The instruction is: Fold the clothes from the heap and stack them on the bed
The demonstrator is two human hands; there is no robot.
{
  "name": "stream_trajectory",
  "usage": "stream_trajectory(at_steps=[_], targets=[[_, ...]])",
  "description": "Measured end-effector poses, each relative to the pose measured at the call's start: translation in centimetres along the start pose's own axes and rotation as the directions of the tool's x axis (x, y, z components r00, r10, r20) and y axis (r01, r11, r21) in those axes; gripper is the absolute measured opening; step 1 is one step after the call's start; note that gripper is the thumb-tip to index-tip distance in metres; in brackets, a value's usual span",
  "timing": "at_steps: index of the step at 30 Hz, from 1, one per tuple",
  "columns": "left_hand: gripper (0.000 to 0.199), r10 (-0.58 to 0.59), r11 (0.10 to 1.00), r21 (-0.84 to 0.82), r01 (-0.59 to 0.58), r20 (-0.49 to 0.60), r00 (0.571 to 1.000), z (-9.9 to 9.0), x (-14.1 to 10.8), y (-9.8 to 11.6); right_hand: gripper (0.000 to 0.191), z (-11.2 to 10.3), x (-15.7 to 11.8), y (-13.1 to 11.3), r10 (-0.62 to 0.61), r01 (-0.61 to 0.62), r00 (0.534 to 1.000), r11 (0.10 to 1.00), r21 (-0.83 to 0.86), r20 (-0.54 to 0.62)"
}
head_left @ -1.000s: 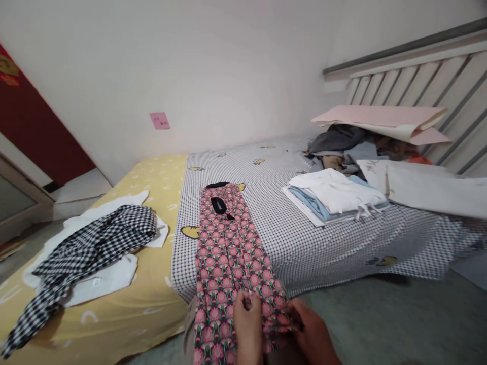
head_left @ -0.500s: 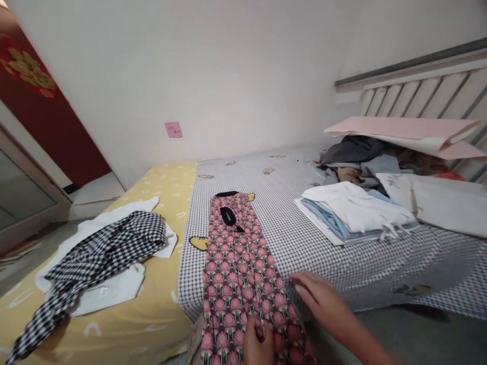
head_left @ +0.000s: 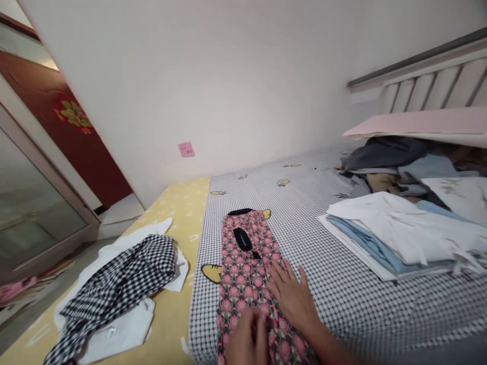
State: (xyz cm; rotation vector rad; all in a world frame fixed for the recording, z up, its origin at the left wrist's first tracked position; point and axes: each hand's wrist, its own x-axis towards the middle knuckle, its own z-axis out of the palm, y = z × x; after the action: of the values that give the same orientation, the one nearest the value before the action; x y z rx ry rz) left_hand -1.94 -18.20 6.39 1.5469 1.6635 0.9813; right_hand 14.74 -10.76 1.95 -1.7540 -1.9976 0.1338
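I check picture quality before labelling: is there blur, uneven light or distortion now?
Head view: left hand blurred, right hand clearer; head view: wall brighter centrally, dimmer toward upper right; head view: red-brown panel leans, probably from distortion or camera tilt.

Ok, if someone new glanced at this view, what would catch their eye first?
Probably the pink floral garment, laid long and narrow at centre on the grid-patterned bedding, with the right grip spread open on it. Next, the black-and-white checked garment over white cloth at left, and the pink board atop heaped clothes at far right.
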Motion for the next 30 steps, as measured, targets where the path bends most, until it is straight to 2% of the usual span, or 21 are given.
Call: stream_trajectory(at_steps=[2,4,7,9,11,13,15,17,18,20,23,25,27,28,30], targets=[[0.025,0.156,0.980,0.135,-0.144,-0.080,0.985,-1.1,4.9,1.2,0.051,0.2,0.0,0.1,-0.003,0.003,1.000,1.000,0.008,-0.020],[0.027,0.233,0.942,0.275,-0.195,-0.113,0.966,-1.7,9.7,2.2,0.051,0.6,0.1,0.2,-0.011,0.012,0.999,1.000,0.020,-0.052],[0.035,0.256,0.854,0.484,-0.193,-0.067,0.964,-1.5,15.1,2.8,0.052,1.2,0.0,0.6,-0.026,0.029,0.996,0.999,0.040,-0.085],[0.031,0.293,0.776,0.582,-0.243,0.008,0.956,-0.9,17.2,2.9,0.053,1.5,0.0,0.7,-0.028,0.033,0.995,0.998,0.052,-0.094],[0.019,0.331,0.724,0.613,-0.316,0.093,0.939,-0.6,18.2,3.1,0.055,1.6,0.0,0.8,-0.021,0.027,0.995,0.998,0.054,-0.095],[0.016,0.375,0.675,0.629,-0.385,0.156,0.914,-0.7,18.5,3.4,0.056,1.6,0.0,0.8,-0.014,0.019,0.996,0.998,0.052,-0.093],[0.021,0.450,0.562,0.702,-0.437,0.184,0.874,-1.3,18.3,3.5,0.056,1.6,0.0,0.7,-0.013,0.018,0.996,0.999,0.050,-0.093],[0.026,0.504,0.414,0.801,-0.433,0.195,0.842,-2.1,17.7,3.3,0.056,1.6,0.1,0.7,-0.014,0.019,0.995,0.999,0.045,-0.097],[0.028,0.503,0.350,0.841,-0.413,0.203,0.840,-2.5,17.3,3.1,0.056,1.7,0.1,0.8,-0.015,0.019,0.995,0.999,0.041,-0.100],[0.028,0.418,0.292,0.886,-0.360,0.221,0.881,-3.1,16.7,2.7,0.055,1.8,0.1,0.8,-0.017,0.020,0.994,0.999,0.025,-0.108],[0.037,0.267,0.312,0.912,-0.267,0.185,0.946,-3.6,16.6,2.7,0.054,2.0,0.0,0.9,-0.026,0.025,0.992,1.000,-0.012,-0.124],[0.039,0.277,0.365,0.912,-0.188,0.086,0.957,-3.8,17.6,3.4,0.053,2.1,-0.1,0.9,-0.037,0.031,0.990,0.998,-0.048,-0.139],[0.038,0.331,0.401,0.901,-0.165,0.025,0.943,-3.8,19.2,4.1,0.053,2.4,-0.2,1.1,-0.057,0.043,0.986,0.995,-0.088,-0.158],[0.047,0.332,0.413,0.893,-0.178,0.034,0.943,-3.7,20.1,4.4,0.053,2.5,-0.2,1.2,-0.069,0.051,0.983,0.993,-0.106,-0.172],[0.064,0.285,0.431,0.870,-0.240,0.121,0.951,-3.3,21.6,4.6,0.054,3.0,-0.1,1.6,-0.095,0.068,0.975,0.988,-0.138,-0.203]])
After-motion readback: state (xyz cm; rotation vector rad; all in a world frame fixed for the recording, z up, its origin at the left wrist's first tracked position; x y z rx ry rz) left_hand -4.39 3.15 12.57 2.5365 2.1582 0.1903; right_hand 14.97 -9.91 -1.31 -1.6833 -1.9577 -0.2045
